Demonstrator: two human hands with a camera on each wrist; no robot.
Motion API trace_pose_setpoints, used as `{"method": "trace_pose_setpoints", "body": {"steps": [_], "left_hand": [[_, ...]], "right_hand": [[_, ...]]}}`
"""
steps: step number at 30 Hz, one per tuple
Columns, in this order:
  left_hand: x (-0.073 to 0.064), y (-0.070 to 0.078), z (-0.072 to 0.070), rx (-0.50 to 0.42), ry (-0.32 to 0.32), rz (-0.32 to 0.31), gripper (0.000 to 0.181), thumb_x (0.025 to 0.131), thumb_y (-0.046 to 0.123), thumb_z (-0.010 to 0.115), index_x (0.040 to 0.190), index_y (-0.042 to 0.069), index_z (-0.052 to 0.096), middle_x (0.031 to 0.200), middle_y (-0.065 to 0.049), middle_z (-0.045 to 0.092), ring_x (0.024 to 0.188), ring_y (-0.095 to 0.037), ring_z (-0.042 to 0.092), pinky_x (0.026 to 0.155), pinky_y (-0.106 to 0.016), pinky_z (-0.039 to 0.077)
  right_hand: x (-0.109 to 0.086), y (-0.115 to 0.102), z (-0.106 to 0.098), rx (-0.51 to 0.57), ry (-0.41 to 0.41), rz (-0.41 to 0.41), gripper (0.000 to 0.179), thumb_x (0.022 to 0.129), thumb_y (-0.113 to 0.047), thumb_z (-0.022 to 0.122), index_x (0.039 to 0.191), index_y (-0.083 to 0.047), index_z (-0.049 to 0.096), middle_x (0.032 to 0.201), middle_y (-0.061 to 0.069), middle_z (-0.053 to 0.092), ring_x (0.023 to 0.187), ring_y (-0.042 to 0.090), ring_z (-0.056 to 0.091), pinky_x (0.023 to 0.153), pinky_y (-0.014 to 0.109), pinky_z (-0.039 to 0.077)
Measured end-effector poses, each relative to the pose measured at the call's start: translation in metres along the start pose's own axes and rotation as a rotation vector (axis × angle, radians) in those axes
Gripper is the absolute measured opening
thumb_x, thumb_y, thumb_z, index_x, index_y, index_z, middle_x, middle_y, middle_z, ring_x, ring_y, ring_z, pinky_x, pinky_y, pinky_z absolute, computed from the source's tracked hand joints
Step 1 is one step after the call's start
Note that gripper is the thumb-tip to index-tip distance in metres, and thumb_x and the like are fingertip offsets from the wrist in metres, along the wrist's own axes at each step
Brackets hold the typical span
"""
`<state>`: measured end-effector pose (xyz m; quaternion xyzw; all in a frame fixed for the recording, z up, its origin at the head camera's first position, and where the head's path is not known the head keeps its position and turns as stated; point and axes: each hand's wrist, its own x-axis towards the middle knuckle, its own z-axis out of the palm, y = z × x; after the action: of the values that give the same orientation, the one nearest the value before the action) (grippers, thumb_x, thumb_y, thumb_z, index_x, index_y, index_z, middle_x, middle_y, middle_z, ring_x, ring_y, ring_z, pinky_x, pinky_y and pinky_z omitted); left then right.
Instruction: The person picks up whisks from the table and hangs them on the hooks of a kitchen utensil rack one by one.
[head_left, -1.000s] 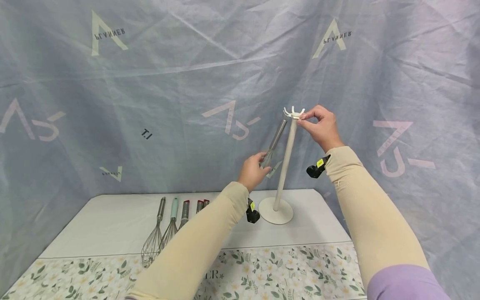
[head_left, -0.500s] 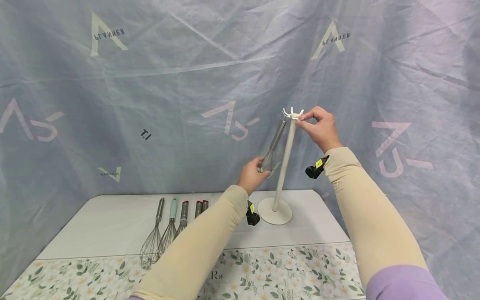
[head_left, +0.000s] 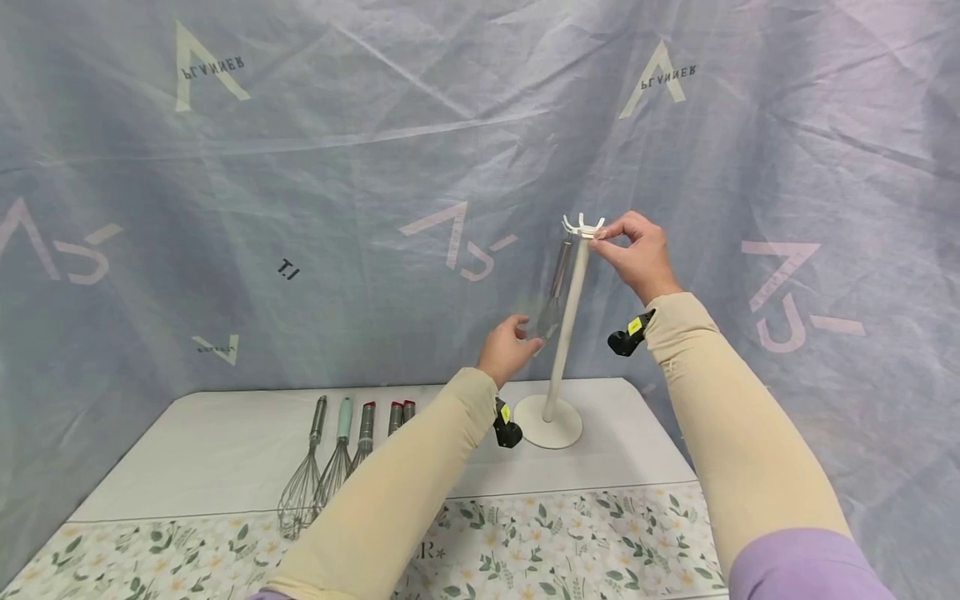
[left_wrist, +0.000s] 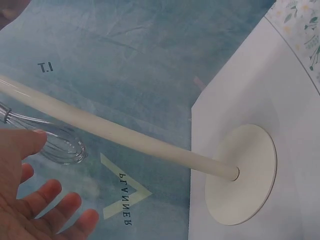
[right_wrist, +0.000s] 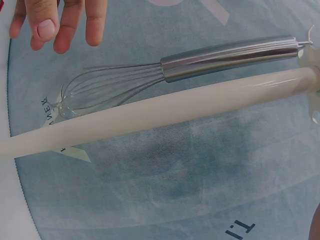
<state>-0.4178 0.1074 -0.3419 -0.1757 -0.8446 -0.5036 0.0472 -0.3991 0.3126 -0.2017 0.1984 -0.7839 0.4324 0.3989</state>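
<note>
A metal whisk (right_wrist: 230, 59) hangs handle-up from a hook of the cream utensil stand (head_left: 568, 325), its wires beside the pole. In the head view the same whisk (head_left: 559, 271) looks slightly blurred. My left hand (head_left: 508, 350) is off it, fingers spread and curved just left of the wires; the left wrist view shows the hand (left_wrist: 35, 195) with nothing in it. High on the right, my right hand (head_left: 637, 254) pinches the white hook ring (head_left: 589, 230) at the stand's top between thumb and fingers.
Several whisks lie on the white table (head_left: 225, 442) at the left, among them one with a steel handle (head_left: 318, 417) and one with a mint handle (head_left: 344, 417); my left sleeve partly covers them. The stand's round base (head_left: 549, 423) sits near the back edge. A grey-blue curtain (head_left: 375, 208) hangs behind.
My left hand has let go of the whisk, which now hangs from the hook and has swung closer to the pole. The right hand keeps its pinch on the hook ring.
</note>
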Motion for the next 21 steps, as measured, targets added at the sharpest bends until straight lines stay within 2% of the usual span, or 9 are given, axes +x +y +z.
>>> {"method": "trace_pose_setpoints", "body": {"steps": [6,9,13,21], "left_hand": [[0.0,-0.003,-0.003,-0.026,-0.021,-0.009,0.055,0.098,0.028,0.068,0.149,0.015,0.049,0.134,-0.014,0.06,0.114,-0.03,0.062,0.089,-0.045,0.054],[-0.002,-0.005,-0.011,-0.043,-0.045,-0.014,0.055,0.098,0.028,0.068,0.148,0.017,0.049,0.134,-0.015,0.059,0.113,-0.029,0.061,0.089,-0.045,0.053],[-0.01,-0.007,-0.029,-0.064,-0.072,0.006,0.052,0.099,0.029,0.066,0.147,0.017,0.049,0.136,-0.018,0.057,0.115,-0.029,0.06,0.09,-0.046,0.053],[-0.033,-0.018,-0.075,-0.092,-0.046,0.067,0.046,0.1,0.023,0.066,0.143,0.017,0.052,0.126,-0.013,0.06,0.109,-0.027,0.062,0.088,-0.045,0.054]], "right_hand": [[0.0,0.0,-0.001,-0.004,-0.007,-0.005,0.012,0.084,0.002,0.077,0.089,0.01,0.069,0.089,0.011,0.061,0.092,0.017,0.057,0.086,0.025,0.043],[0.0,0.0,-0.001,-0.001,-0.013,-0.006,0.012,0.084,0.002,0.077,0.089,0.01,0.069,0.089,0.01,0.061,0.092,0.018,0.057,0.084,0.025,0.043],[0.0,-0.001,-0.002,0.005,-0.023,-0.013,0.012,0.085,0.002,0.076,0.089,0.01,0.069,0.091,0.013,0.061,0.095,0.026,0.056,0.085,0.027,0.043],[-0.002,-0.004,-0.005,0.006,-0.046,-0.008,0.013,0.086,0.002,0.076,0.091,0.011,0.069,0.094,0.021,0.059,0.094,0.021,0.056,0.089,0.026,0.043]]}}
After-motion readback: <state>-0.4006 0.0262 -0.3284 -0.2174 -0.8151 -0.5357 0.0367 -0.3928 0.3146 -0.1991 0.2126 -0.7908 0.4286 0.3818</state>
